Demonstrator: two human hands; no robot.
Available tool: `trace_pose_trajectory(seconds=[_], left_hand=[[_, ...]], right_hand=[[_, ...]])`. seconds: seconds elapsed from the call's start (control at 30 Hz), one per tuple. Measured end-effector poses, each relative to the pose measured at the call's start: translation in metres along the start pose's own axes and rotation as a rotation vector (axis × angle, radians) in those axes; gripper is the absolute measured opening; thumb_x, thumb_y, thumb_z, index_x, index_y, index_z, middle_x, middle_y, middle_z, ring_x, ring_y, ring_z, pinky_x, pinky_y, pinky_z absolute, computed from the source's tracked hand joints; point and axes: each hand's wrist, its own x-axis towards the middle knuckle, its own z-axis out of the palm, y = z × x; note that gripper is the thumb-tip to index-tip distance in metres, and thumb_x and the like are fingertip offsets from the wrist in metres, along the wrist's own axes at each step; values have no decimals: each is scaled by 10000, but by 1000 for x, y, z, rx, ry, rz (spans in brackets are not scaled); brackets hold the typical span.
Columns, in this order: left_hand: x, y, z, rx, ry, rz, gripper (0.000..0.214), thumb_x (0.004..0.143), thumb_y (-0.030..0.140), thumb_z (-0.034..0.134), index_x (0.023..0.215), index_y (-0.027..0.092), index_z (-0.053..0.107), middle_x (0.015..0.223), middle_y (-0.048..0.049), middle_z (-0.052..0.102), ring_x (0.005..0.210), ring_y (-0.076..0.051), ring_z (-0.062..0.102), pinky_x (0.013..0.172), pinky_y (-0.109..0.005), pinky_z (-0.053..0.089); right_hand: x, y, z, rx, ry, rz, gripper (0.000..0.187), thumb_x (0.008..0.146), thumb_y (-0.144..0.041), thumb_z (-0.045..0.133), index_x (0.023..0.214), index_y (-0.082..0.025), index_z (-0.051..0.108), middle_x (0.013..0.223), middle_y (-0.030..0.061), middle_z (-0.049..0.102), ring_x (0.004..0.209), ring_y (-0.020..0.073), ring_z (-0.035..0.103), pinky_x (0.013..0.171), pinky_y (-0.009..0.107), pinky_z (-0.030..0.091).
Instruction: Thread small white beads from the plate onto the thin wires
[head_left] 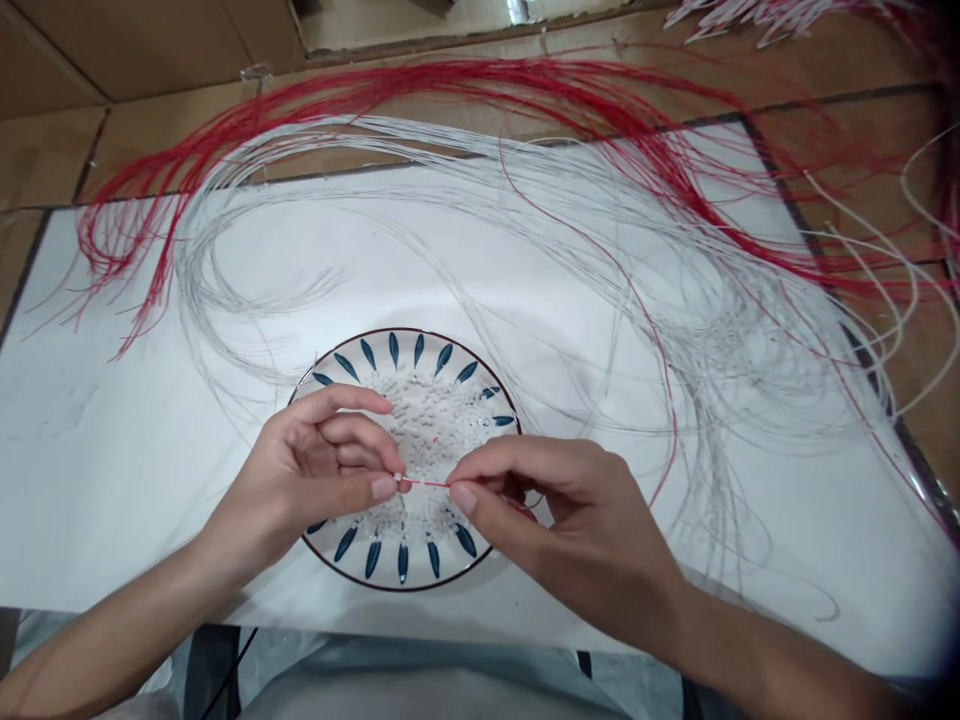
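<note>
Over a round plate [403, 578] with blue leaf-shaped marks and a dark rim, my two hands face each other. Tiny white beads [427, 410] lie heaped on the plate. My left hand [322, 455] pinches a small white bead between thumb and index finger, its other fingers loosely curled. Between the hands runs a short taut length of red thread [435, 485], with small white spots on it that look like beads. The thumb and index finger of my right hand [559, 510] are closed on this thread. My right palm hides where the thread goes on.
A white board [97, 450] carries the plate. Across its back lies a long bundle of red threads [420, 80], with white threads [285, 135] in front and tangled at the right. Brown cardboard [172, 40] stands behind. More red and white strands [780, 15] show at top right.
</note>
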Motion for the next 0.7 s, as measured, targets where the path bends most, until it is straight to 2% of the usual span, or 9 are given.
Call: trace_pose_trajectory(seconds=[0.17, 0.43, 0.7], left_hand=[[-1, -1, 0, 65, -8, 43, 383, 685, 86, 734, 1017, 207, 585, 734, -11, 694, 672, -145, 675, 631, -250, 572], [0, 0, 2, 23, -40, 74, 388, 680, 12, 712, 993, 214, 603, 736, 5, 699, 670, -116, 671, 636, -212, 567], [0, 2, 4, 59, -11, 99, 373, 664, 32, 727, 970, 206, 605, 711, 3, 698, 655, -128, 679, 631, -227, 578]], right_hand=[[0, 0, 0, -14, -12, -6, 141, 754, -146, 589, 681, -186, 703, 501, -22, 564, 453, 73, 459, 410, 165, 361], [0, -1, 0, -30, -21, -13, 139, 754, -153, 591, 679, -187, 703, 498, -18, 561, 447, 77, 455, 407, 172, 365], [-2, 2, 0, -63, -23, -33, 138, 764, -150, 590, 694, -199, 699, 508, -25, 575, 452, 77, 473, 416, 172, 368]])
